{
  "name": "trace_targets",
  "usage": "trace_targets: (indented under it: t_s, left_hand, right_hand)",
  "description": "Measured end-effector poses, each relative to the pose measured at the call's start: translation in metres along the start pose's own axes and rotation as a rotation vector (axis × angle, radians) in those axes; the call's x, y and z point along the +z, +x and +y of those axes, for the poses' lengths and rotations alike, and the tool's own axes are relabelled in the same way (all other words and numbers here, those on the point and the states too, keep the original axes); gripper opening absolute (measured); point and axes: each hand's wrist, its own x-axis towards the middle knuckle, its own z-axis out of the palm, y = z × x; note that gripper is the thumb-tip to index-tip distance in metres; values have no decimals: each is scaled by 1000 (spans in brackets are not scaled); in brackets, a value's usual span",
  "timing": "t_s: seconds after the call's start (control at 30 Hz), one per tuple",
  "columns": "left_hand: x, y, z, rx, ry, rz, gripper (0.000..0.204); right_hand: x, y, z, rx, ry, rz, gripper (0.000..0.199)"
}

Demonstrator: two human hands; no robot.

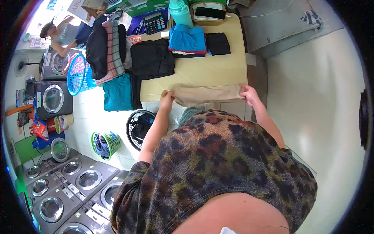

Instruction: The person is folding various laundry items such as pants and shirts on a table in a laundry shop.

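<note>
The person stands at the near edge of the yellowish folding table (218, 70) and holds a beige garment (206, 94) stretched flat along that edge. The left hand (166, 96) pinches the left end of the cloth, fingers closed on it, and the right hand (249, 94) grips the right end the same way. The garment already looks folded lengthwise into a long narrow band, half on the table and half hanging over the near edge.

To do this fold well, I would keep both ends level and the cloth taut between the hands so no wrinkle gets trapped, then bring it fully onto the bare part of the table before folding it across. There is room for that: the stretch of table just beyond the garment is free.

Farther back sit finished pieces: a blue folded stack (187, 39), a small black folded piece (218, 43) to its right, and a larger black folded garment (152, 58) to its left. A pile of dark and checked clothes (107, 48) hangs over the far left corner, with a teal cloth (117, 93) below it. A calculator (155, 22) and a teal bottle (180, 12) stand at the far end.

On the floor to the left are a black laundry basket (139, 128), a green basket (106, 144) and a blue basket (79, 74). Washing machines (74, 183) line the near left, and another person (58, 35) works at the far left.
</note>
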Motion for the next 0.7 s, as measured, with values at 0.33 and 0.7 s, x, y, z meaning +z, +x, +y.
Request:
trace_targets:
  t_s: [0.33, 0.7]
  left_hand:
    - [4, 41, 37, 520, 571, 45, 19]
    - [5, 23, 19, 584, 934, 110, 45]
  right_hand:
    - [11, 30, -46, -326, -472, 59, 59]
    - [29, 44, -26, -538, -950, 450, 52]
